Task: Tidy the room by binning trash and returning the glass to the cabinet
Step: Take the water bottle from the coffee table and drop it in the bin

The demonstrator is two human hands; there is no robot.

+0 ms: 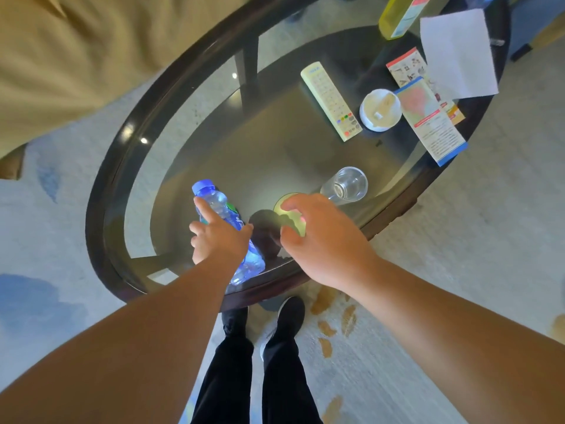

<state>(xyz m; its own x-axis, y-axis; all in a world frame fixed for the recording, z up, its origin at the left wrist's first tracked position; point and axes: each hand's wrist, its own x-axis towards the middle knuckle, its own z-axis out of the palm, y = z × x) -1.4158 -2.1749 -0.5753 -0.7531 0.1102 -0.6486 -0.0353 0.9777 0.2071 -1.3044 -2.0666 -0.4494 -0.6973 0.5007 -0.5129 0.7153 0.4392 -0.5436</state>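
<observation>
A clear plastic water bottle with a blue cap lies tilted near the front edge of the oval glass table. My left hand wraps around its middle, index finger stretched toward the cap. My right hand is beside it, thumb and fingers pinching the rim of a pale green round object; I cannot tell whether it is a cup or a lid. An empty clear drinking glass stands just right of that hand, untouched.
Farther back on the table are a cream remote control, a small white bowl, printed leaflets, a white napkin and a yellow bottle. A beige sofa borders the table's left. My feet stand at the front rim.
</observation>
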